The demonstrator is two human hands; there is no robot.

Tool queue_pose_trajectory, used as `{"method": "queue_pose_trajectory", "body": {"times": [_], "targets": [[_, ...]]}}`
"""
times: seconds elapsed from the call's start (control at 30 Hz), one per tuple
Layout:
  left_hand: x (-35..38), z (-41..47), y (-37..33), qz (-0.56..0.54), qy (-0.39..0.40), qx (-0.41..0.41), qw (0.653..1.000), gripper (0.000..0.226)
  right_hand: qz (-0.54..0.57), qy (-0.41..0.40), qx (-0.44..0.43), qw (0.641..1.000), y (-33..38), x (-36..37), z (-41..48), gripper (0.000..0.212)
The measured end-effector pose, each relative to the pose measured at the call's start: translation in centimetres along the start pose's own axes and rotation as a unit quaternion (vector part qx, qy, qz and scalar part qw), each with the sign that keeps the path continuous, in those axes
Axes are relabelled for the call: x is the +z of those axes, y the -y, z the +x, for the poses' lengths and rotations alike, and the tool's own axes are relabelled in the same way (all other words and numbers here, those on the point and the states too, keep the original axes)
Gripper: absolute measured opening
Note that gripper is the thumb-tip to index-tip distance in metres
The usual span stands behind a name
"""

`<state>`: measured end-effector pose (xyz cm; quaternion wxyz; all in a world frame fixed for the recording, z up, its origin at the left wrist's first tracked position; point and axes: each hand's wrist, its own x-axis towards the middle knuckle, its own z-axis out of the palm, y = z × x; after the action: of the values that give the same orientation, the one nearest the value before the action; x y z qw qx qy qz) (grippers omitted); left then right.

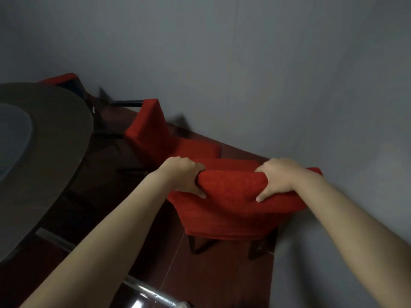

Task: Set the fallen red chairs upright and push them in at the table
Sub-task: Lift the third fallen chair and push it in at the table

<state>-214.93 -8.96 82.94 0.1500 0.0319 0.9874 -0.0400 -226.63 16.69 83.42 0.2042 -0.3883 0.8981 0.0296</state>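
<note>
Worktop (pixel 55 130) far left, round, I've got its edge. Next, a second chair (pixel 151 130), between the worktop and the wall (pixel 289 85). Now my left grip (pixel 184 176), clenched on the near chair (pixel 231 196) at its backrest top. It's on its legs by the wall, apart from the worktop. My right grip (pixel 278 176) grasps the same edge.

Left hand (pixel 182 174), right hand (pixel 278 176): both bare. Left forearm (pixel 111 230), right forearm (pixel 355 218): bare along whole visible length, slender, smooth. Thumbnails (pixel 258 198) short, plain. Picture soft; finer detail of fingers not discernible.
</note>
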Motion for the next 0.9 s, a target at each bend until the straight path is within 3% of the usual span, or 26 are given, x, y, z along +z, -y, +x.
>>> {"method": "queue_pose_trajectory", "body": {"times": [0.23, 0.4, 0.57, 0.73, 0.9], "targets": [[-3.4, 5.6, 4.3, -0.08, -0.069, -0.025, 0.994, 0.08, 0.045, -0.048, 0.003, 0.998, -3.0, -5.3, 4.8, 0.065], [-5.7, 9.0, 6.6, -0.116, -0.128, -0.019, 0.985, 0.077, 0.033, -0.159, 0.025, 0.986, -4.6, -7.5, 6.8, 0.081], [-7.0, 11.8, 8.4, -0.083, -0.177, -0.019, 0.98, 0.084, -0.036, -0.262, 0.046, 0.963, -6.6, -7.4, 8.4, 0.092], [-7.0, 13.2, 9.5, -0.076, -0.258, -0.05, 0.962, 0.092, -0.065, -0.384, 0.096, 0.916, -7.7, -6.9, 10.2, 0.101], [-7.3, 14.9, 10.2, -0.158, -0.291, -0.114, 0.937, 0.095, -0.054, -0.395, 0.157, 0.904, -9.3, -8.4, 12.6, 0.113]]}}
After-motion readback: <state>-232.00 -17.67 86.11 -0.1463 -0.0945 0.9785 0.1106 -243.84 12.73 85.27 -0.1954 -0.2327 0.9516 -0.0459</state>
